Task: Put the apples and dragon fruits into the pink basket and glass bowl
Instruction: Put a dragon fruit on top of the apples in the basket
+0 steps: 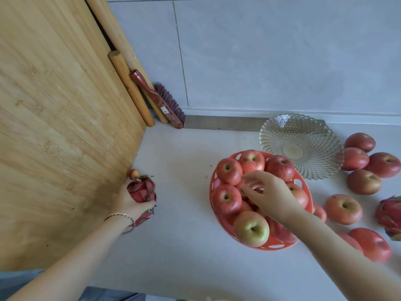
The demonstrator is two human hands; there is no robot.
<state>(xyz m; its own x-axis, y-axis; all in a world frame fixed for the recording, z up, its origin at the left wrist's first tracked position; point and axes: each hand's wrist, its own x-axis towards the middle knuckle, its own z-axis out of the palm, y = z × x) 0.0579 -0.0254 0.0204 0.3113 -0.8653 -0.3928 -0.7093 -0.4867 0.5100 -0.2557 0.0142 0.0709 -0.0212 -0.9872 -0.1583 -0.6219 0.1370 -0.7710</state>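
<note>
Two hands busy | left hand (pixel 128 204) gripping dragon fruit (pixel 142 191) by wooden board (pixel 54 127) | right hand (pixel 267 193) fingers loosely open over apples in pink basket (pixel 225 224) | glass bowl (pixel 300 144) beside

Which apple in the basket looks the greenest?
The front apple, nearest the camera in the pink basket: mostly yellow-green around its stem, while the others are red.

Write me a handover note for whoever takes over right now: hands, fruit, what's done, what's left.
Left hand: gripping a red dragon fruit by the upright bamboo board.
Right hand: open over the apples in the pink plastic basket, holding nothing I can see.
Done: basket nearly full of apples.
Left: clear patterned glass bowl empty; loose red apples and a second dragon fruit on the counter at right.
</note>
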